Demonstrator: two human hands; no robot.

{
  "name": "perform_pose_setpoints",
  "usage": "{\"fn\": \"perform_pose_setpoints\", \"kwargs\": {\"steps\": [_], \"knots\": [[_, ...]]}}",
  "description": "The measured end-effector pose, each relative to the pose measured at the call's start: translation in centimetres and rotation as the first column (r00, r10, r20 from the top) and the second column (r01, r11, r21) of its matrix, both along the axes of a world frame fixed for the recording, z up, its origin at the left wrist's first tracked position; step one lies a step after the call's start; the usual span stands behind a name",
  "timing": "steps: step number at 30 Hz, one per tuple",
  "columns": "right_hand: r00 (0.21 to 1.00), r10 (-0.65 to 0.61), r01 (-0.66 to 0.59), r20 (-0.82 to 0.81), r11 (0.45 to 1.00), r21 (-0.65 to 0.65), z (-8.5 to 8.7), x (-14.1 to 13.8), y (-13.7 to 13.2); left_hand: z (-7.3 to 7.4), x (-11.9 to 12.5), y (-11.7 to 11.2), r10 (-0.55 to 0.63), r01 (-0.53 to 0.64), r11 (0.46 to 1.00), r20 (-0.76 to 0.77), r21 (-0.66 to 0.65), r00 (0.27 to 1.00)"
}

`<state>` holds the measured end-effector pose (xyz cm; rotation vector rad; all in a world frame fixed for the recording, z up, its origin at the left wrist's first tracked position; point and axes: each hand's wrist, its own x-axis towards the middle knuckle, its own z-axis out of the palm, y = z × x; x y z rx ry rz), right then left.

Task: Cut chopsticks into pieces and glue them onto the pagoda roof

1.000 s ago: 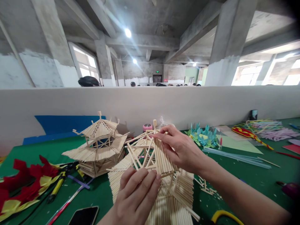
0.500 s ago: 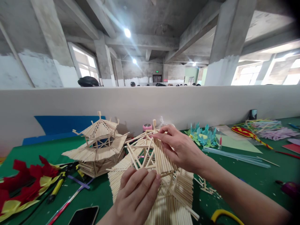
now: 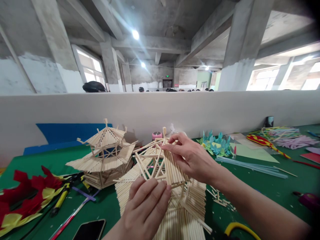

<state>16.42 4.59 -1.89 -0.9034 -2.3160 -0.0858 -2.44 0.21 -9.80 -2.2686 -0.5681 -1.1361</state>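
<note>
We gripped the unfinished stick pagoda [image 3: 187,203], which stood on the green surface [image 3: 262,190] right in front of us. Our left hand [image 3: 147,208] curled over the near edge of its upper roof frame, and our right hand [image 3: 193,161] pinched the sticks near its peak. A finished pagoda [image 3: 105,153] stood just beside it on the left, and a phone [image 3: 90,230] lay near our left wrist.

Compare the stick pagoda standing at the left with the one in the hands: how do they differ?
The left pagoda stands alone on the table, untouched; the near pagoda is held by the left hand and right hand. The left pagoda's top roof looks stick-covered; the near pagoda's is partly bare frame. Both are pale sticks with tiered roofs.
</note>
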Motion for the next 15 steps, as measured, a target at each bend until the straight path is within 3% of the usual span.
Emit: {"fn": "perform_pose_setpoints", "kwargs": {"steps": [15], "knots": [[1.000, 0.005, -0.005, -0.004, 1.000, 0.019, 0.1, 0.1, 0.0, 0.7, 0.9, -1.2, 0.078, -0.074, 0.996, 0.079, -0.049, 0.994]]}}
